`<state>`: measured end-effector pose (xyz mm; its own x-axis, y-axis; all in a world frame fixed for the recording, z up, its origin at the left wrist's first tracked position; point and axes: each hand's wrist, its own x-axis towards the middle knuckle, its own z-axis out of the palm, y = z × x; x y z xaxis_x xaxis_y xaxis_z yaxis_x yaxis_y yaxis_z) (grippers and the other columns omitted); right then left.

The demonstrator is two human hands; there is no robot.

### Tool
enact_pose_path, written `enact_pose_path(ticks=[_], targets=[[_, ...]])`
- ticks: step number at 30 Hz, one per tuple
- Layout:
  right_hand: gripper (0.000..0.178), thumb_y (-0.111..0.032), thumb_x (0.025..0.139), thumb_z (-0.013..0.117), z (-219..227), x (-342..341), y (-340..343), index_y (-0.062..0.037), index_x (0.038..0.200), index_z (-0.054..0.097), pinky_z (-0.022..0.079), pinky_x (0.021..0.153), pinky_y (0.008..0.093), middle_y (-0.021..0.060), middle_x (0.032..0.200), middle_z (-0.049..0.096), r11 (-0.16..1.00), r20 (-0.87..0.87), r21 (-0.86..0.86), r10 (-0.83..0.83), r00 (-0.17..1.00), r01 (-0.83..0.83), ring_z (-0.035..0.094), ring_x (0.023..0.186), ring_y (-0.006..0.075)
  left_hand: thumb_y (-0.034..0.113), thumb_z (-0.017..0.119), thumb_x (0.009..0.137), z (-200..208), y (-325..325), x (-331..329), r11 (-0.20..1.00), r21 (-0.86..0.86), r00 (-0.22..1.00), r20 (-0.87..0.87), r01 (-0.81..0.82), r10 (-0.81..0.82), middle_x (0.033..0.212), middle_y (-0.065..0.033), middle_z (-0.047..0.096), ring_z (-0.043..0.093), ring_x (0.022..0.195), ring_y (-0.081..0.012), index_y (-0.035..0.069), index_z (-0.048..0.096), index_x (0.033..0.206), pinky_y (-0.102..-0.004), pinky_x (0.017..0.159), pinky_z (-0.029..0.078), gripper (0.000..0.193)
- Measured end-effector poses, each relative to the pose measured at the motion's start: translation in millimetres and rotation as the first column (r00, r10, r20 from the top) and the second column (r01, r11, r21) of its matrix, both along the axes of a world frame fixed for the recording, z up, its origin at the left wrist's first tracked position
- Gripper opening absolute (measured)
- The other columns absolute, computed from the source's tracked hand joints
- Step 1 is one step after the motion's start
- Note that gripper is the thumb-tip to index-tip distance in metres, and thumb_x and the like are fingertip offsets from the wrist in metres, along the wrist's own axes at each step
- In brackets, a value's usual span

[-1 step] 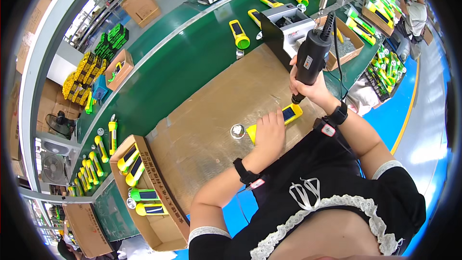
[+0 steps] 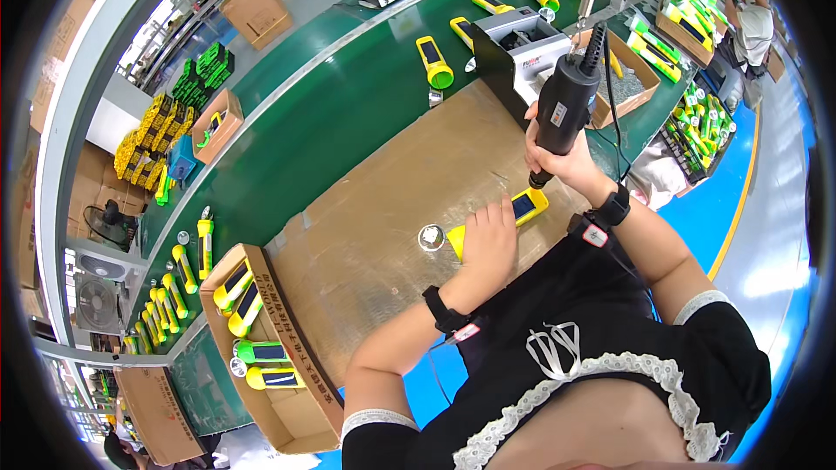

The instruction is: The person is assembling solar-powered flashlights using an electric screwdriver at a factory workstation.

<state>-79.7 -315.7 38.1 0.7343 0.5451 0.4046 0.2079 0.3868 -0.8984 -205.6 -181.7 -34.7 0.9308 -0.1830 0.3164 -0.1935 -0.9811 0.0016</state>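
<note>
My right hand (image 2: 562, 157) is wrapped round a black electric screwdriver (image 2: 568, 104) held upright. Its lower tip meets the far right end of a yellow flashlight (image 2: 531, 204) with a dark solar panel. The flashlight lies on a brown cardboard sheet (image 2: 366, 209). My left hand (image 2: 489, 239) presses over the flashlight's middle and grips it, hiding part of the body. Just left of the flashlight's wider end rests a round clear-and-silver lamp part (image 2: 430, 238), apart from both hands.
At left stands an open carton (image 2: 283, 418) holding several flashlights. A grey-black machine (image 2: 522, 48) and a box of small parts (image 2: 623, 87) stand beyond my right hand. More yellow flashlights (image 2: 434, 63) line the green conveyor belt (image 2: 348, 113). A cable (image 2: 612, 113) hangs beside the screwdriver.
</note>
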Motion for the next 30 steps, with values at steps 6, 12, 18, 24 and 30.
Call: enact_pose_path(ticks=[6, 12, 18, 24, 30], targets=[[0.048, 0.004, 0.077, 0.058, 2, -1, -1, -0.0002, 0.122, 0.041, 0.045, 0.054, 0.0250, 0.0026, 0.072, 0.054, 0.999, -0.013, 0.029, 0.030, 0.999, -0.029, 0.053, 0.058, 0.0098, 0.027, 0.069, 0.072, 3, 0, 0, 0.998, -0.059, 1.000, -0.020, 0.001, -0.003, 0.093, -0.0105, 0.052, 0.054, 0.084, -0.0244, -0.002, 0.047, 0.121, -0.0346, 0.072, 0.042, 0.061], [0.060, -0.005, 0.079, 0.062, 20, -2, -17, -0.0013, 0.129, 0.030, 0.045, 0.057, 0.0274, 0.0047, 0.067, 0.050, 0.999, 0.044, 0.002, 0.032, 0.999, -0.032, 0.053, 0.056, 0.0138, 0.027, 0.069, 0.073, 3, -2, 3, 0.995, -0.077, 0.998, 0.012, 0.067, -0.066, 0.093, -0.0111, 0.052, 0.055, 0.084, -0.0257, -0.002, 0.046, 0.122, -0.0355, 0.073, 0.043, 0.061], [0.062, -0.003, 0.075, 0.060, 50, 3, -19, 0.0016, 0.129, 0.030, 0.047, 0.054, 0.0284, 0.0059, 0.067, 0.051, 0.982, 0.091, 0.136, -0.145, 0.985, 0.132, 0.054, 0.053, 0.0142, 0.025, 0.071, 0.072, 5, -1, 3, 0.992, -0.102, 0.997, -0.005, 0.073, -0.074, 0.095, -0.0119, 0.053, 0.055, 0.087, -0.0268, -0.001, 0.046, 0.123, -0.0374, 0.074, 0.043, 0.063], [0.057, 0.001, 0.076, 0.061, 64, 77, -32, -0.0005, 0.129, 0.039, 0.047, 0.059, 0.0256, 0.0021, 0.076, 0.058, 0.819, 0.199, 0.278, -0.561, 0.803, 0.503, 0.055, 0.061, 0.0094, 0.032, 0.073, 0.070, 27, 12, -14, 0.976, 0.087, 0.973, -0.103, -0.200, 0.208, 0.089, -0.0095, 0.056, 0.057, 0.085, -0.0288, 0.000, 0.053, 0.108, -0.0430, 0.076, 0.042, 0.054], [0.054, 0.000, 0.074, 0.062, 49, 114, -31, -0.0040, 0.125, 0.045, 0.047, 0.058, 0.0242, 0.0014, 0.075, 0.057, 0.860, 0.164, 0.185, -0.504, 0.848, 0.475, 0.055, 0.061, 0.0086, 0.039, 0.071, 0.072, 37, 18, -8, 0.988, -0.053, 0.945, -0.303, -0.147, 0.125, 0.087, -0.0105, 0.057, 0.058, 0.085, -0.0290, 0.005, 0.057, 0.094, -0.0413, 0.075, 0.042, 0.043]])
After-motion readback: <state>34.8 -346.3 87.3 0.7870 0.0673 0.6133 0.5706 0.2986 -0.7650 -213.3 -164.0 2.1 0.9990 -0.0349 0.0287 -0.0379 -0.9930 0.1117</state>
